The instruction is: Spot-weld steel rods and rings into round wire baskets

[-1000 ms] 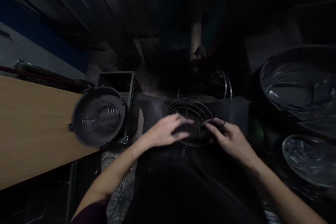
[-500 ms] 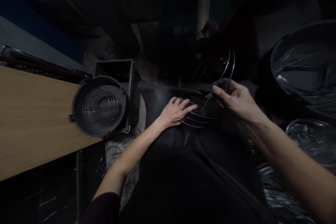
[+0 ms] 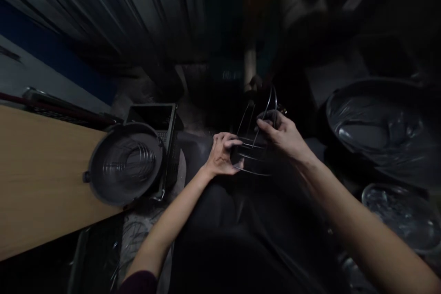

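Closer now to the left hand (image 3: pixel 221 154), the right hand (image 3: pixel 284 134) pinches a shiny hoop (image 3: pixel 269 100) between its thumb and fingers. The left thumb and fingers are clamped on the left side of a wire rack (image 3: pixel 250 157), thumb near, fingers far. The rack is over the dark cloth (image 3: pixel 248 220). On the left, a bucket (image 3: pixel 101 188) holds rings (image 3: pixel 148 158).
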Motion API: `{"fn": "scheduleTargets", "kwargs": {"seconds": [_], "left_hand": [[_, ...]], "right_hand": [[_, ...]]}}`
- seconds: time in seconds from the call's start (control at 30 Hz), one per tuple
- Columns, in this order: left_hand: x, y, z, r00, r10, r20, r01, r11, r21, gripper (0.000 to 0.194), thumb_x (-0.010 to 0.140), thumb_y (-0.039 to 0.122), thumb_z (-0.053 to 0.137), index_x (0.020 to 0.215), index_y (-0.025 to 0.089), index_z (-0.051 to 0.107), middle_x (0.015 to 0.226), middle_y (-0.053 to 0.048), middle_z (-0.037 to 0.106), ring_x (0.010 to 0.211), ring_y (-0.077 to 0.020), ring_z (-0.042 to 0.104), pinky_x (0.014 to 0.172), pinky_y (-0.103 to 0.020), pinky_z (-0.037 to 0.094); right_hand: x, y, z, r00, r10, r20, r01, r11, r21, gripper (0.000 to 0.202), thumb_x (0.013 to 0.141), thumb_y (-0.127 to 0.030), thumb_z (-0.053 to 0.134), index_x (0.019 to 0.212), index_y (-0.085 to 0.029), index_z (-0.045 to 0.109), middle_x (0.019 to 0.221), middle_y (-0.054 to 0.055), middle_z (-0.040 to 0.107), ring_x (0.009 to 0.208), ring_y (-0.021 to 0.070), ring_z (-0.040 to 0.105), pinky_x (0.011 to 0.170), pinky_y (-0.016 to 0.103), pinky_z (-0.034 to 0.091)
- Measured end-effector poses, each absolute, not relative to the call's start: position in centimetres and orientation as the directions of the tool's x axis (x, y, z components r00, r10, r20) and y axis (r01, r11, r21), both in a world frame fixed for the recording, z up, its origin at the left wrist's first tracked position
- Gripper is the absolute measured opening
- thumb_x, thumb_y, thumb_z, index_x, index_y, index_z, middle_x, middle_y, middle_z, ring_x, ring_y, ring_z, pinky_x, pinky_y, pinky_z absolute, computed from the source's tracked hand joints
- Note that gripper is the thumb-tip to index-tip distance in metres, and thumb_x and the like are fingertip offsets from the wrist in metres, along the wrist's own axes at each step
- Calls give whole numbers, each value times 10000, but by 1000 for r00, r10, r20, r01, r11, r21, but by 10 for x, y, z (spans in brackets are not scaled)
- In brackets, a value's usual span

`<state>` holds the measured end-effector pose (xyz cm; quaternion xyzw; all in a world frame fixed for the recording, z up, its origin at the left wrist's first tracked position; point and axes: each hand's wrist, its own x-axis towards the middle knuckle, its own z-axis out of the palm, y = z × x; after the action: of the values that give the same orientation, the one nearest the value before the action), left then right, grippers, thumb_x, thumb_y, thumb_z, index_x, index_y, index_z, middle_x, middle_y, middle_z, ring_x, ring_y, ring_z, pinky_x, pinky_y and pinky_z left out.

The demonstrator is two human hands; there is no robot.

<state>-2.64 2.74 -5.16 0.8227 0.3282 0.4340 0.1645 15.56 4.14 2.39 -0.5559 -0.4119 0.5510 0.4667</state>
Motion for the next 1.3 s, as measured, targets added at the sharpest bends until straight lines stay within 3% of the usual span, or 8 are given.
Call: {"fn": "scheduleTargets", "kwargs": {"seconds": [0.1, 0.3, 0.57, 0.83, 1.07, 1.3], "left_hand": [[-19, 53, -32, 317, 632, 707, 352, -771, 532, 555, 611, 284, 643, 1098, 217, 385, 1015, -72, 537, 924, -232, 532, 804, -400, 390], [-5, 92, -10, 290, 529, 798, 267, -845, 463, 625, 584, 257, 653, 1125, 214, 343, 946, -49, 561, 848, -217, 564, 814, -415, 391], [3, 113, -4, 286, 562, 776, 286, -823, 491, 636, 585, 227, 653, 1141, 226, 345, 985, -52, 543, 889, -225, 548, 837, -421, 406], [2, 130, -4, 277, 601, 750, 270, -798, 539, 698, 591, 248, 671, 1191, 230, 313, 1041, -71, 503, 940, -241, 538, 872, -476, 433], [3, 141, 2, 302, 645, 702, 290, -763, 577, 737, 583, 254, 686, 1228, 229, 331, 1033, -60, 498, 928, -221, 545, 849, -424, 461], [1, 142, -2, 317, 661, 680, 260, -750, 608, 776, 586, 199, 697, 1249, 243, 296, 1007, -45, 530, 859, -189, 570, 816, -400, 473]], "right_hand": [[160, 69, 40, 39, 976, -214, -104, -209, -972, 460, 591, -490, 786, 820, -190, 523, 582, -73, 433, 409, 40, 328, 352, 169, 250], [170, 101, 55, 95, 973, -212, -149, -196, -969, 497, 524, -471, 825, 778, -194, 500, 536, -106, 341, 399, 25, 290, 355, 153, 250], [170, 124, 70, 105, 979, -175, -105, -164, -981, 476, 528, -456, 815, 758, -190, 494, 485, -102, 395, 352, 29, 303, 327, 170, 192], [172, 145, 66, 113, 984, -135, -118, -122, -986, 467, 498, -422, 826, 782, -194, 535, 496, -62, 481, 404, 80, 429, 349, 191, 291], [177, 159, 56, 105, 986, -129, -158, -112, -981, 475, 431, -400, 846, 695, -193, 510, 527, -50, 488, 445, 88, 463, 396, 197, 355], [175, 161, 52, 155, 976, -151, -151, -128, -980, 342, 590, -331, 774, 673, -201, 468, 483, -92, 373, 376, 35, 288, 336, 161, 226]]}}
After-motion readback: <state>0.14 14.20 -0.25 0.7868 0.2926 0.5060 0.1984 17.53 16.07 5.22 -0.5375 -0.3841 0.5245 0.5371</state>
